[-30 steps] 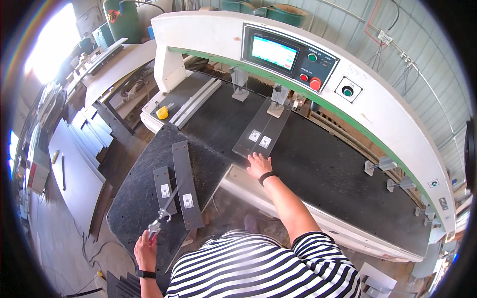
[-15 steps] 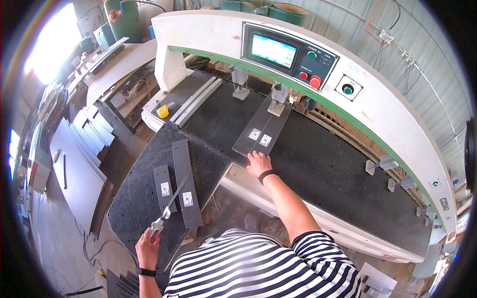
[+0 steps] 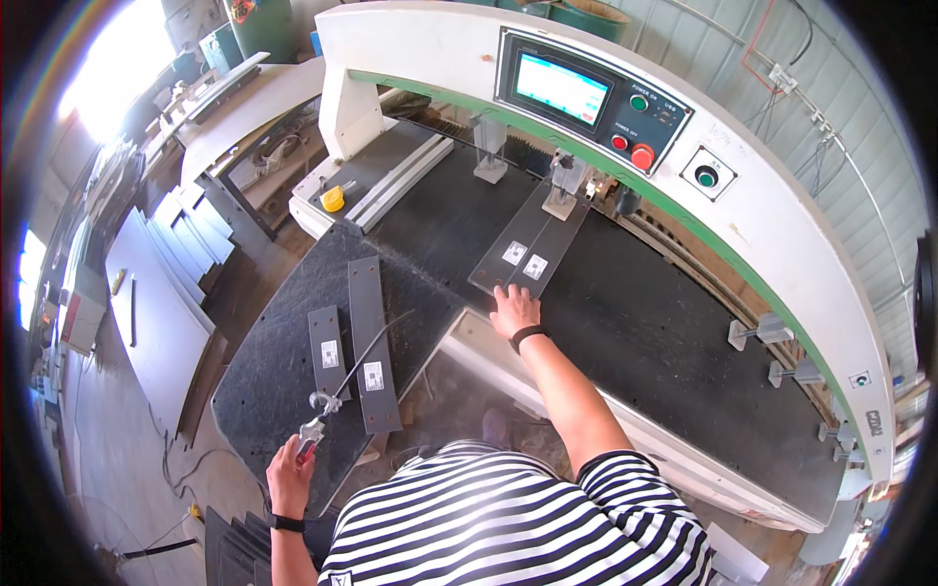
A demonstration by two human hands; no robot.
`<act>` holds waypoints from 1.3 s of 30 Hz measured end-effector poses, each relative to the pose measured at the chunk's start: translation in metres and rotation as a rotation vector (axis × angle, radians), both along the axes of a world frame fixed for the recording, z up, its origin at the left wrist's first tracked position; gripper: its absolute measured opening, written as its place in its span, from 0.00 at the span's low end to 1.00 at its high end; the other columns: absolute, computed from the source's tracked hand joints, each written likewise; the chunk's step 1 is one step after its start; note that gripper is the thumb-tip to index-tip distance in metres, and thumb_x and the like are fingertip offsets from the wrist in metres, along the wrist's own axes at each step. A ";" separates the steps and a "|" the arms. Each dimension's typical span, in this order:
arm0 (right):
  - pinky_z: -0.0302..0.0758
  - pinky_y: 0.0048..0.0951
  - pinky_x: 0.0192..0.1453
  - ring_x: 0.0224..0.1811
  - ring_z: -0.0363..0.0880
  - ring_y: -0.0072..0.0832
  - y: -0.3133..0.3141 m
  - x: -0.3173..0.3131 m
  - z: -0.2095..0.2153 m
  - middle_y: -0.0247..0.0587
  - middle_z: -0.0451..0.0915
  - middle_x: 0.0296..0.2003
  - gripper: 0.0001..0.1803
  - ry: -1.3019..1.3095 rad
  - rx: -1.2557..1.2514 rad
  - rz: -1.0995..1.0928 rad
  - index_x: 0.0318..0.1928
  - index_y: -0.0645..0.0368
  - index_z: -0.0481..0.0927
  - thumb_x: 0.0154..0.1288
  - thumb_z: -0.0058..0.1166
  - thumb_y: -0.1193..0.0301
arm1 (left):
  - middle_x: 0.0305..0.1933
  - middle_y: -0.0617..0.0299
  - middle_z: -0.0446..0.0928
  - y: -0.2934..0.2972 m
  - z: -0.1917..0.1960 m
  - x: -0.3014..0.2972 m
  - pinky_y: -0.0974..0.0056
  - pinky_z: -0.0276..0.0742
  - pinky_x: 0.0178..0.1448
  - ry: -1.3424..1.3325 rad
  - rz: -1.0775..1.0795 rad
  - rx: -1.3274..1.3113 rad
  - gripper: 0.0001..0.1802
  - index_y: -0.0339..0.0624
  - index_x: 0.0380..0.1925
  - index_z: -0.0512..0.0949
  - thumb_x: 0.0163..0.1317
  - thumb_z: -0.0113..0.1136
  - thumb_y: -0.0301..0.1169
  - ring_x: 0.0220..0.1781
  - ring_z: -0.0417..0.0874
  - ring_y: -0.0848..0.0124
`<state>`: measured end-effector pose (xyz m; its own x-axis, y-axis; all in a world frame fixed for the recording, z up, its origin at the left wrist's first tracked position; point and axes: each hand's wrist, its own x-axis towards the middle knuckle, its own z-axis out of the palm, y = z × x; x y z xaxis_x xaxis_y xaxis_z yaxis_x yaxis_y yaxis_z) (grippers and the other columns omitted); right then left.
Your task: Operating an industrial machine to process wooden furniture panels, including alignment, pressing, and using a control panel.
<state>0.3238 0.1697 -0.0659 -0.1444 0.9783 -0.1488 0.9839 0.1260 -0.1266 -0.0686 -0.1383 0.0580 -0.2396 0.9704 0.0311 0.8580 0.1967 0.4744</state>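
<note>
My left hand (image 3: pixel 290 476) is closed round the red-marked handle of a silver air blow gun (image 3: pixel 311 430). Its long thin nozzle crosses above two dark grey boards lying on the black side table: a short board (image 3: pixel 326 337) and a longer board (image 3: pixel 369 322), both with white labels. My right hand (image 3: pixel 515 311) reaches forward with its fingers spread on the near end of two more dark boards (image 3: pixel 528 242), set side by side on the machine bed. Under a grey clamp (image 3: pixel 563 188) sits their far end.
A white machine beam (image 3: pixel 430 49) with a screen (image 3: pixel 562 88) and buttons arches over the black bed (image 3: pixel 645 322). A yellow tape measure (image 3: pixel 333 199) sits near a metal rail (image 3: pixel 401 181). Pale panels (image 3: pixel 161 322) are stacked at left. More clamps (image 3: pixel 762 332) line the far right.
The view has shifted slightly, so the machine appears further right. The blow gun's nozzle has swung and now points more to the right, over the longer board. My right hand stays at the boards' near end.
</note>
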 end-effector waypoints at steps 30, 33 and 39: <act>0.71 0.55 0.55 0.59 0.67 0.43 0.018 -0.006 0.010 0.40 0.70 0.51 0.29 0.001 0.126 0.003 0.56 0.43 0.71 0.56 0.62 0.52 | 0.75 0.32 0.42 0.148 -0.149 0.041 0.42 0.45 0.75 -0.002 0.279 -0.435 0.71 0.39 0.73 0.42 0.41 0.58 0.77 0.76 0.42 0.38; 0.71 0.54 0.54 0.58 0.67 0.42 0.018 0.000 0.007 0.41 0.71 0.50 0.28 -0.019 0.142 -0.009 0.56 0.44 0.72 0.57 0.61 0.50 | 0.76 0.37 0.26 0.182 -0.131 0.070 0.30 0.39 0.71 -0.103 0.437 -0.556 0.74 0.50 0.75 0.36 0.35 0.61 0.77 0.78 0.29 0.42; 0.71 0.49 0.51 0.53 0.70 0.40 0.020 0.000 0.004 0.41 0.73 0.45 0.24 0.013 0.253 0.010 0.50 0.47 0.75 0.60 0.56 0.46 | 0.75 0.37 0.21 0.227 -0.116 0.092 0.29 0.33 0.71 -0.038 0.401 -0.605 0.79 0.54 0.74 0.30 0.31 0.68 0.73 0.78 0.22 0.42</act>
<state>0.3241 0.1893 -0.0619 -0.1546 0.9826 0.1030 0.9810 0.1651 -0.1022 0.0235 0.0884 -0.0583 -0.5706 0.6523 -0.4989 0.6498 0.7301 0.2113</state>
